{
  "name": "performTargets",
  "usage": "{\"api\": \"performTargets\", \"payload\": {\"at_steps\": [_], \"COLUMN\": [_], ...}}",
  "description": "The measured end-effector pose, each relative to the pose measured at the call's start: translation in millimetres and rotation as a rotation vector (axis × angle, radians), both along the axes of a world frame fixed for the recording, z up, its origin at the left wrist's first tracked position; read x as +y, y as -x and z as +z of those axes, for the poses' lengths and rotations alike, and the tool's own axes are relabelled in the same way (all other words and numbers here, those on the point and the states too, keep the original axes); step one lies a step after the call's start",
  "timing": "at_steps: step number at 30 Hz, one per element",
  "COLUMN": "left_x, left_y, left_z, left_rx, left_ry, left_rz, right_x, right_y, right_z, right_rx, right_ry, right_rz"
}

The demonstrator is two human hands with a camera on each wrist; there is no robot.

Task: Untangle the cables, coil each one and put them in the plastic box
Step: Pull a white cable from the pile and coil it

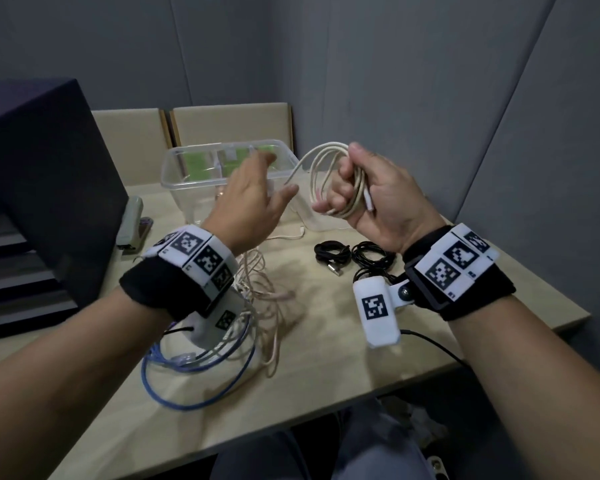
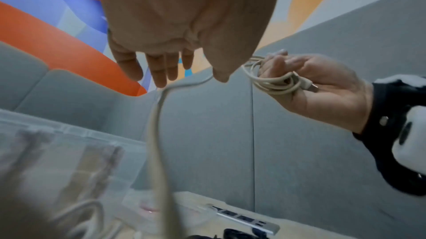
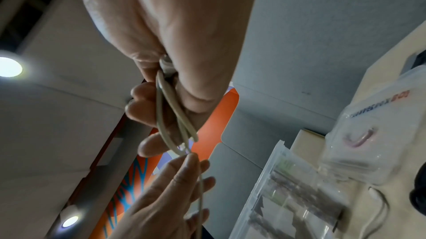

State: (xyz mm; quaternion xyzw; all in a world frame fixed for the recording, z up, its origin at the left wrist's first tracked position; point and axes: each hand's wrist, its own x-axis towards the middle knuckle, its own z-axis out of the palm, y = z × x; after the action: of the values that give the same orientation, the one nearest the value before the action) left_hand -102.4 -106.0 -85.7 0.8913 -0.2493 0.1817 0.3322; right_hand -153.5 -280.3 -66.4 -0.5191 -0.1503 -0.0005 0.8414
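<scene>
My right hand [image 1: 347,174] is raised beside the clear plastic box [image 1: 194,161] and grips a coil of white cable [image 1: 326,161]. The cable's plug [image 1: 369,202] lies against the palm. A loose strand [image 2: 156,133] runs from the coil down past my left hand [image 1: 274,174], which is open with straight fingers in front of the box. In the right wrist view the left hand's fingertips [image 3: 191,159] touch that strand just below the coil [image 3: 170,111]. A tangle of pinkish-white cables [image 1: 264,289] and a blue cable [image 1: 187,389] lies on the table under my left wrist.
Two coiled black cables [image 1: 329,252] [image 1: 373,259] lie on the table under my right hand. A dark box [image 1: 42,174] and a stapler [image 1: 132,220] stand at the left. Cardboard [image 1: 229,123] leans behind the plastic box. The table edge [image 1: 568,317] is close on the right.
</scene>
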Motion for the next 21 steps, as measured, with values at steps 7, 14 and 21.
{"api": "performTargets", "payload": {"at_steps": [7, 14, 21], "left_x": [-13.9, -16.8, -4.8], "left_y": [10.2, 25.6, 15.5], "left_z": [-14.6, -33.0, -15.0], "left_rx": [0.173, 0.364, 0.174], "left_ry": [-0.089, -0.571, -0.607], "left_rz": [-0.217, -0.412, -0.433], "right_x": [-8.8, -15.7, -22.0], "right_y": [-0.8, -8.9, -10.0], "right_z": [3.8, -3.1, -26.5], "right_rx": [0.003, -0.002, -0.258], "right_ry": [-0.199, -0.132, 1.18], "right_rz": [-0.042, -0.307, -0.587]}}
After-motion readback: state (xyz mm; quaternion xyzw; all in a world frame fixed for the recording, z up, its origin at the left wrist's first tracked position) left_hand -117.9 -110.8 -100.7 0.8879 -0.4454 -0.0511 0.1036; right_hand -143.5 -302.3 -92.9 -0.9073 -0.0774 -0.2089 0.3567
